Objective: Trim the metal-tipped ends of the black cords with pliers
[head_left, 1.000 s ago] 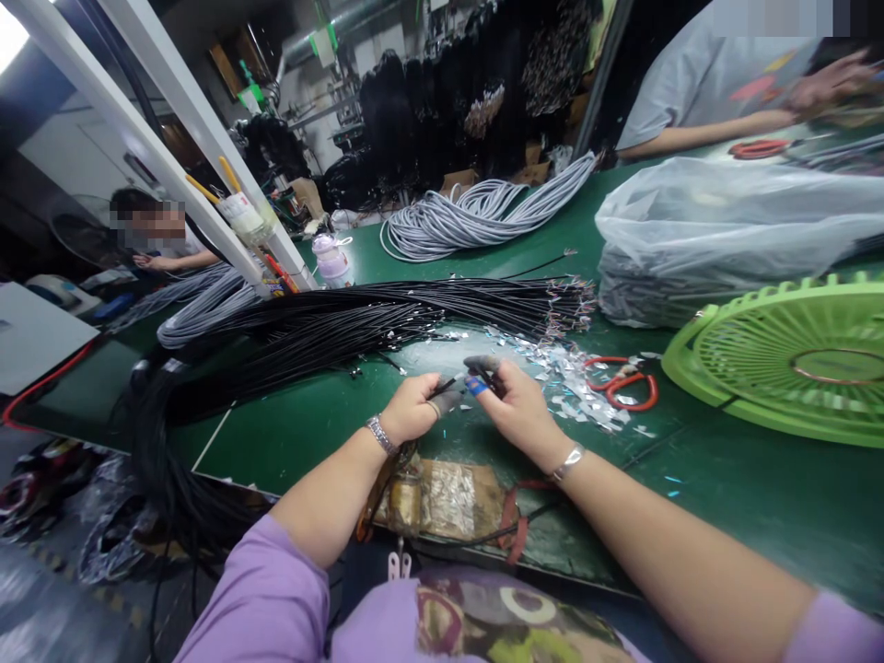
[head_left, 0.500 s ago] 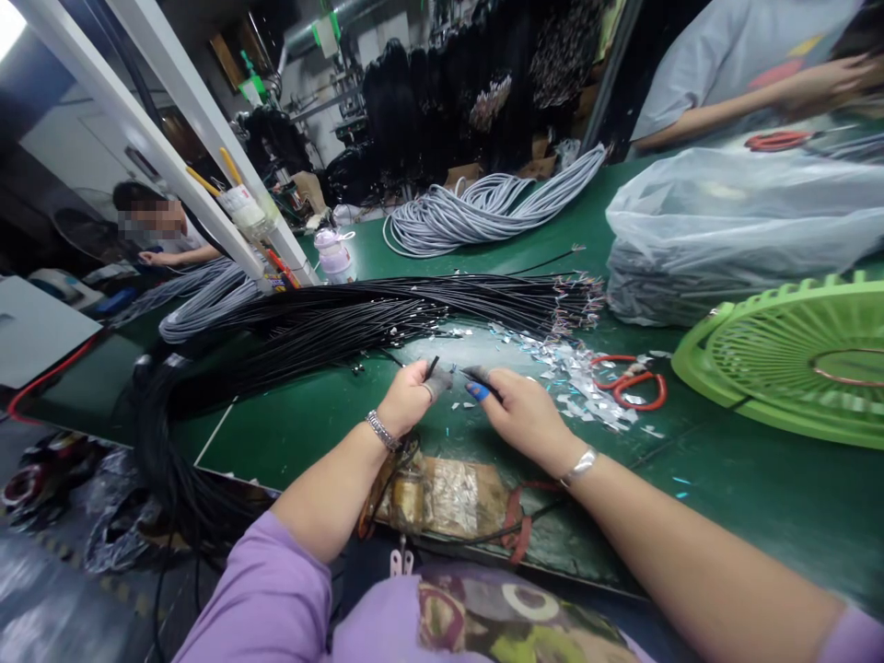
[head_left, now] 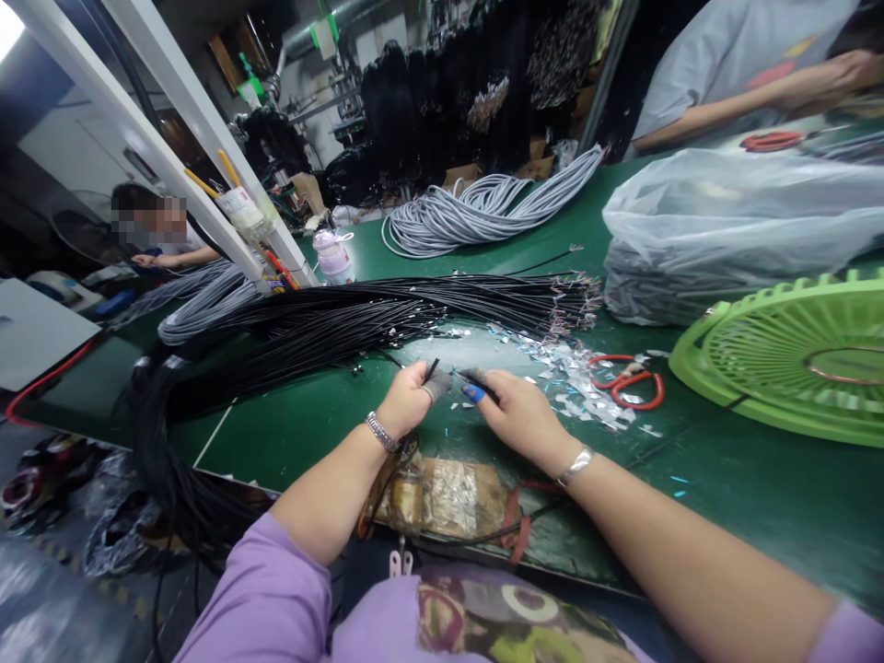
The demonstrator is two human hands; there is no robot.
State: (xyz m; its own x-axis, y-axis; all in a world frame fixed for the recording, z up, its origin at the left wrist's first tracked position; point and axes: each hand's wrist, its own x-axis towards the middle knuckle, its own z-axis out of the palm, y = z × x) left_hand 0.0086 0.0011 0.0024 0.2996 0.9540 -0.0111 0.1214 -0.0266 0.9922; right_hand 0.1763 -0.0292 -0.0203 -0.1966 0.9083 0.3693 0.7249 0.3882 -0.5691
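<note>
Photographer: Both hands had edged slightly up the tabletop (head_left: 290,433) toward the cables since a second earlier, and their fingertips had drawn a little apart.

Editor: Running left to right, what lay there?

Photographer: A black cable bundle (head_left: 310,327) fanned across the green surface. Just in front of it, the left hand (head_left: 407,398) was closed in a fist around a black wire (head_left: 432,367), whose end poked up beside the thumb.

Editor: And the other hand?

Photographer: The right hand (head_left: 519,416), one fingertip wrapped in blue, was pinched on a dark strand (head_left: 461,375); I couldn't tell whether it joined the wire. The hands were near each other, not touching.

Editor: Beyond that?

Photographer: Foil scraps (head_left: 573,378) were strewn beside red scissors (head_left: 630,385), and a green fan (head_left: 794,354) lay flat at the right.
</note>
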